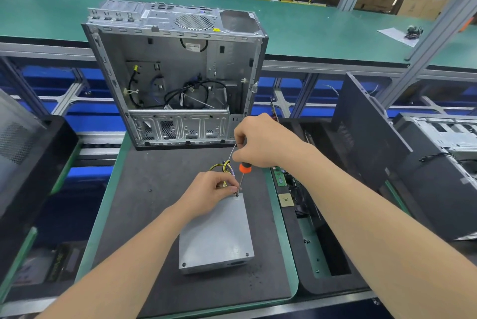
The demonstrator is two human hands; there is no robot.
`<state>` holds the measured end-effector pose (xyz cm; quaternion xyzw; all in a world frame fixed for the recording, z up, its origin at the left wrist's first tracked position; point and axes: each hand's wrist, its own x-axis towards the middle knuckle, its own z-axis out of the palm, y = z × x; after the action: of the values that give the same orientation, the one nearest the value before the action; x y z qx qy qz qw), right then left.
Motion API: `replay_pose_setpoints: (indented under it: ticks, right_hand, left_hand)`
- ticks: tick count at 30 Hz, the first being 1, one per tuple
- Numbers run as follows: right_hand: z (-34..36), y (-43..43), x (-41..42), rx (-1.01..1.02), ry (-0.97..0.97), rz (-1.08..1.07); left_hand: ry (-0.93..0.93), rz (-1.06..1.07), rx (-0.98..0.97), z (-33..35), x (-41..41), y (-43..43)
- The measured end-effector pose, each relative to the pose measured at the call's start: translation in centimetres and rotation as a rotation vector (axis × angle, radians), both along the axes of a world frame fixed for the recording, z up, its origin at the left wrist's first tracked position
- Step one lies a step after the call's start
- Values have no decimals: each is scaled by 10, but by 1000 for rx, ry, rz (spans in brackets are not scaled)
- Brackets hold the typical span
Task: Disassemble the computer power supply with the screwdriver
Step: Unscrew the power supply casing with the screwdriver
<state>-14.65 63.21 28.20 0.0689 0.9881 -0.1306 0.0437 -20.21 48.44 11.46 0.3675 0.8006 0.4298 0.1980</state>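
Grey power supply lies flat on dark mat, yellow wires trailing from its far end. Right hand grips orange-collared screwdriver from above, shaft near upright, tip on the far right corner screw. Left hand holds that far corner, fingertips curled just beside the tip. Open computer case stands behind.

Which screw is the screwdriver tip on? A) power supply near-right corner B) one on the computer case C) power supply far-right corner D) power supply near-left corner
C: the screwdriver, gripped by the right hand, points down with its tip at the far-right corner of the power supply.
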Motion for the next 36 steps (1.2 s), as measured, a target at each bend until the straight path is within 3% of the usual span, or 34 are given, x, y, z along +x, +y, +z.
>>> replay_pose_setpoints:
  ticks: [29,36]
  right_hand:
    - [-1,1,-4,17,-49,-1]
    - [0,-1,-6,132,-123,176]
  left_hand:
    - [16,-2,5,-5,-1,0]
    - [-109,-51,112,4,0,6]
